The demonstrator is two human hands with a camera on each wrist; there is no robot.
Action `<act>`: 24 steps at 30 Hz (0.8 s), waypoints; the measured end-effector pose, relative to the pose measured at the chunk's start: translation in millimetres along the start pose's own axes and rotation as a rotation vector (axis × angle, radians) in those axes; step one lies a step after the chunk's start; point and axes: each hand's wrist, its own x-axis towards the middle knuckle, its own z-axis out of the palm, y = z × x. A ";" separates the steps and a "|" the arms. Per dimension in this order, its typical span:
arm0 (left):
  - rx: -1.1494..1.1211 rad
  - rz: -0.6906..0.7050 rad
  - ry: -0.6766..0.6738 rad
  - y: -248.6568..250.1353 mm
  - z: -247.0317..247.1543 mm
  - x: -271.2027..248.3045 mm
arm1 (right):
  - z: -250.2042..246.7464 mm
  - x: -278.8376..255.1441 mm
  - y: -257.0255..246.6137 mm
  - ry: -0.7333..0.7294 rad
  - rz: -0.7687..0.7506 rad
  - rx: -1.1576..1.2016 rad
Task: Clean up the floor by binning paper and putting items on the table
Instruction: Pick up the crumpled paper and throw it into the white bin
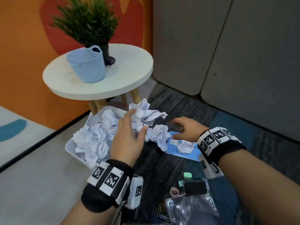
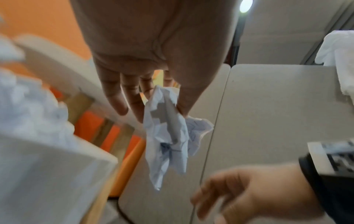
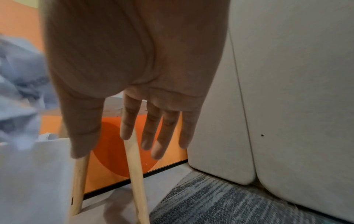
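Observation:
My left hand pinches a crumpled white paper between thumb and fingers, just right of the white bin. The bin stands on the floor and is heaped with crumpled paper. In the left wrist view the paper hangs down from the left hand. My right hand hovers beside the paper with relaxed fingers and holds nothing. In the right wrist view the right hand has straight fingers. A small paper ball lies on a blue notebook on the carpet.
A round white table behind the bin bears a blue basket and a potted plant. Near my knees lie a clear plastic bag, paper clips, a green item and a black item. Grey cabinets stand to the right.

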 end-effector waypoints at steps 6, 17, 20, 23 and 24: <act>0.256 -0.013 0.296 -4.1 -76.5 6.7 | 6.7 17.6 -18.6 0.011 0.001 -0.046; 0.342 -0.137 0.026 -62.3 -50.8 15.4 | 36.8 24.9 -88.2 0.113 -0.296 0.062; 0.469 -0.167 -0.138 -64.2 -45.3 24.3 | 43.1 25.1 -112.7 0.125 -0.401 0.057; 0.608 -0.176 -0.253 -63.0 -39.6 28.6 | 51.9 28.0 -135.4 0.092 -0.459 -0.011; 0.629 -0.183 -0.261 -62.7 -37.5 28.4 | 54.9 29.4 -141.7 0.075 -0.465 -0.019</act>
